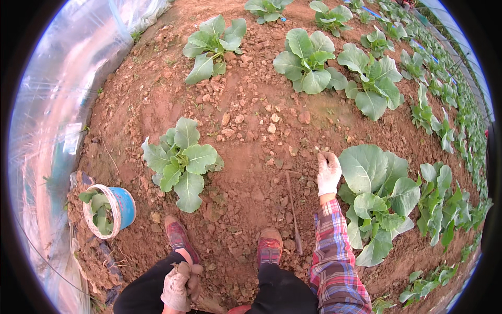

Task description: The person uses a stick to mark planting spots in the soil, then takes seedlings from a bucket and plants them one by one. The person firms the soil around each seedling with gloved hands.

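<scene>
My right hand (328, 174), in a white glove dirty at the fingers, reaches low over the reddish soil. Its fingertips are pinched together on what looks like a tiny weed sprig (317, 148). Just right of it grows a large broad-leaved cabbage-like plant (370, 200). A thin-handled hand hoe (293, 212) lies on the ground left of my right forearm. My left hand (181, 285), in a soiled white glove, is held over my left leg with its fingers curled. Whether it holds anything cannot be made out.
A blue-and-white bucket (126, 208) lies tilted at left with leaves (101, 214) inside. Another leafy plant (182, 161) grows ahead of my left shoe (180, 237). Plastic sheeting (59, 129) borders the left. More plants (308, 62) stand in rows ahead and right, among clods (239, 119).
</scene>
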`<action>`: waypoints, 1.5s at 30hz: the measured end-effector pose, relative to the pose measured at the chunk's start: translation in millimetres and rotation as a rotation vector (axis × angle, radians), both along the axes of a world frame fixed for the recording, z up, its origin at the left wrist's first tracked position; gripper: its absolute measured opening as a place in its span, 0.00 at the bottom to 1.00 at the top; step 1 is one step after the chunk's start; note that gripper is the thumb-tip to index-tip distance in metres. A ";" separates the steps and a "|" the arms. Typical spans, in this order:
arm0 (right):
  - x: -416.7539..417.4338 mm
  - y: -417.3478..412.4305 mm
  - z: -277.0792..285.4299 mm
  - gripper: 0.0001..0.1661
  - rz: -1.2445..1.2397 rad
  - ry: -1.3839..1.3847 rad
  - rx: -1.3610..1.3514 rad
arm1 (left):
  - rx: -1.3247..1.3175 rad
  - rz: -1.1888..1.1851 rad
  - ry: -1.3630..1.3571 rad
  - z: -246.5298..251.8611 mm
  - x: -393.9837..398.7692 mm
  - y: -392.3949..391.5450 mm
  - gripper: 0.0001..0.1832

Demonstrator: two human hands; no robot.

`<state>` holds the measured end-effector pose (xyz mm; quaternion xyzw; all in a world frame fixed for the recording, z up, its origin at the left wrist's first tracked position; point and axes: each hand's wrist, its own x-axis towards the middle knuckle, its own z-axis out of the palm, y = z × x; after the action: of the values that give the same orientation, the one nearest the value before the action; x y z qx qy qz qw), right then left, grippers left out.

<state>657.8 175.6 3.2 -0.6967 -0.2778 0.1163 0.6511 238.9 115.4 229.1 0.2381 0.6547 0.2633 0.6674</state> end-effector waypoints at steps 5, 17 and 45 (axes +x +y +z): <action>-4.4 -78.2 -48.4 0.14 0.337 -0.321 -1.157 | -0.092 -0.272 0.041 -71.6 27.0 1.8 0.23; -128.4 -78.5 47.7 0.10 0.516 1.219 -0.012 | -0.369 -0.208 -0.324 -154.9 122.1 27.2 0.27; -185.1 -61.0 71.7 0.25 0.688 -0.083 -0.546 | -0.017 -0.998 0.011 -137.2 61.6 131.7 0.18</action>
<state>472.6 114.6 74.9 -0.7142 -0.4788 0.3672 0.3548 300.5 247.0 91.9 0.5182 0.4667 -0.0948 0.7104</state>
